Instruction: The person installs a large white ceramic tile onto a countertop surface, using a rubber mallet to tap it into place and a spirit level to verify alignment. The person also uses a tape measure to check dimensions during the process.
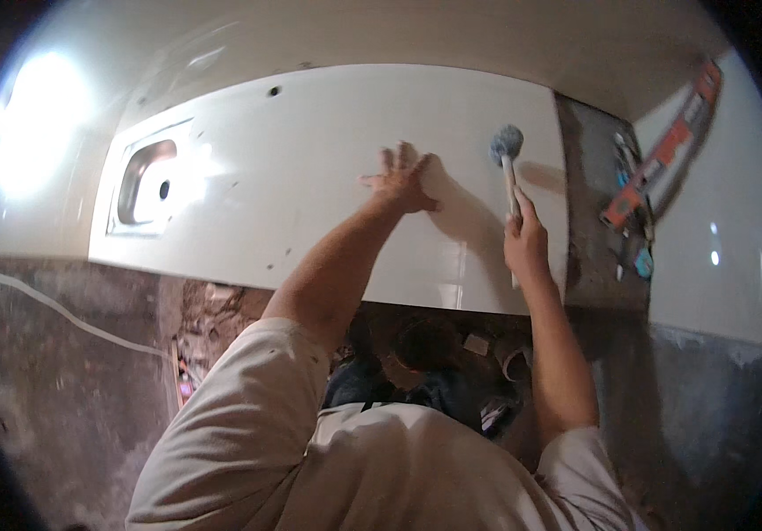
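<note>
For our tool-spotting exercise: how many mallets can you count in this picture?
1. The mallet is gripped by the right hand, its grey head against the white tile. Others may lie hidden among clutter below.

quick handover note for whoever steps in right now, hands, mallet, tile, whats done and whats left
Left hand: open, flat against the big white tile on the wall.
Right hand: fingers shut on the handle of a mallet, its grey head up by the tile's upper right area.
The tile sits against the wall. A bare grey strip of wall shows just right of it, with an orange level leaning there.
Done: tile placed on the wall.
Left: probably tapping it in and checking level; the strip is untiled.
</note>
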The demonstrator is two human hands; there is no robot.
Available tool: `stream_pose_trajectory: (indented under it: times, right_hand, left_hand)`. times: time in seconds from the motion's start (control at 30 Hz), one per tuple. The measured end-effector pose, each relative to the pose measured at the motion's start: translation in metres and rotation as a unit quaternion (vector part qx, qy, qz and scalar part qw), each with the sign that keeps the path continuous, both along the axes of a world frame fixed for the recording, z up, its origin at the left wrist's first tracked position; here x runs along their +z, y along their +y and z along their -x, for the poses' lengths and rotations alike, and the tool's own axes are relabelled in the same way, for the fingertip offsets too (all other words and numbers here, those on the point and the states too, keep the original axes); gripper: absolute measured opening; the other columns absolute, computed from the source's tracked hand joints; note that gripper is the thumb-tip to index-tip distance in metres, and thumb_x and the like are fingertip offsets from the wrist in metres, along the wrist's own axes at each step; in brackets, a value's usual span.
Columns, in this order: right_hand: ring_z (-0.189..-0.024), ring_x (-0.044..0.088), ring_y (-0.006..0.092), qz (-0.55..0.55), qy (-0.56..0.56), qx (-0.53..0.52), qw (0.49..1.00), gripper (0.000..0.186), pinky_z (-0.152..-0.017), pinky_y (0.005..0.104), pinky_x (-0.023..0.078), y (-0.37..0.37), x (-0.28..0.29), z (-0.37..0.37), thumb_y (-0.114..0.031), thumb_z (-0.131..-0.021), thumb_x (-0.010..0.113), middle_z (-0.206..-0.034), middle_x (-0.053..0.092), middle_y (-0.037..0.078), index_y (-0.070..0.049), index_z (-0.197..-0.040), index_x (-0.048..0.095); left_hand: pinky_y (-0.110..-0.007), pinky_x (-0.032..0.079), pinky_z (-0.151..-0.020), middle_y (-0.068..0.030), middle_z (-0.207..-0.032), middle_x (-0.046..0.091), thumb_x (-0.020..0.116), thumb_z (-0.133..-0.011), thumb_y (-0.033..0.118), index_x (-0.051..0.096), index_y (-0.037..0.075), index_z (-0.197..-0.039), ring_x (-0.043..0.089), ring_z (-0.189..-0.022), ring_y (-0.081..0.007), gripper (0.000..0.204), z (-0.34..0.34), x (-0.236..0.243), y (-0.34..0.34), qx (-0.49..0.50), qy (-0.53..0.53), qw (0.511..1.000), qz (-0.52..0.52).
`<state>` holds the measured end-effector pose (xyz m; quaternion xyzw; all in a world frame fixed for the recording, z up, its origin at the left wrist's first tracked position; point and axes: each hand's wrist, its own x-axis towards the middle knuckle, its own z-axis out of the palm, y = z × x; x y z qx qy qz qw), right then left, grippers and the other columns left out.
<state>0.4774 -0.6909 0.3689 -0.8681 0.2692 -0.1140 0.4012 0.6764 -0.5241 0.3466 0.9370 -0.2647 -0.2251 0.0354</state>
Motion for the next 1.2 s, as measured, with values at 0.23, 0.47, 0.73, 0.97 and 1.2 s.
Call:
stream_pose_trajectory:
  times: [0.23,0.47,0.73,0.97,1.2]
  right_hand:
    - [-0.103,0.072,0.0334,0.018,-0.032,0.077,0.996,0.051,-0.092,0.0409,0.055,0.112,-0.019,0.060,-0.001,-0.103,0.053,-0.126,0.069,0.027,-0.006,-0.153,0.048]
    - [-0.100,0.069,0.0283,0.020,-0.018,0.092,0.995,0.049,-0.088,0.0405,0.055,0.184,0.008,0.091,-0.003,-0.103,0.052,-0.126,0.069,0.025,0.000,-0.152,0.049]
    - [-0.125,0.066,0.0415,-0.017,0.037,0.059,0.997,0.046,-0.103,0.0446,0.054,0.237,0.039,0.098,-0.009,-0.105,0.054,-0.140,0.063,0.028,0.002,-0.150,0.050]
    - [-0.118,0.069,0.0427,0.016,0.048,0.038,0.998,0.046,-0.098,0.0463,0.055,0.266,0.045,0.079,-0.012,-0.106,0.056,-0.132,0.067,0.030,-0.002,-0.150,0.051]
    - [-0.114,0.071,0.0420,0.053,-0.026,0.014,0.998,0.045,-0.097,0.0460,0.056,0.254,0.010,0.054,-0.014,-0.105,0.058,-0.125,0.069,0.029,-0.004,-0.149,0.054]
  left_hand:
    - [-0.074,0.009,-0.125,-0.0033,-0.177,0.015,0.052,-0.107,0.039,0.023,0.025,-0.168,0.013,-0.163,-0.0292,0.069,0.022,-0.048,0.232,-0.034,-0.081,0.992,0.087]
    - [-0.059,0.007,-0.132,-0.0040,-0.177,0.018,0.047,-0.106,0.033,0.024,0.015,-0.168,0.014,-0.163,-0.0273,0.069,0.063,-0.048,0.353,-0.137,-0.062,0.981,0.120]
    - [-0.058,0.019,-0.132,0.0027,-0.174,0.024,0.042,-0.111,0.030,0.027,0.019,-0.166,0.020,-0.161,-0.0235,0.058,-0.080,-0.053,0.269,-0.164,-0.113,0.978,0.062]
    - [-0.070,0.031,-0.122,-0.0027,-0.174,0.026,0.072,-0.096,0.045,0.026,0.023,-0.166,0.027,-0.159,-0.0300,0.087,-0.187,-0.053,0.229,-0.175,-0.095,0.978,0.056]
    - [-0.047,0.032,-0.130,-0.0128,-0.168,0.035,0.098,-0.070,0.030,0.040,0.012,-0.160,0.032,-0.156,-0.0294,0.109,-0.184,-0.075,0.254,-0.234,-0.068,0.950,0.193]
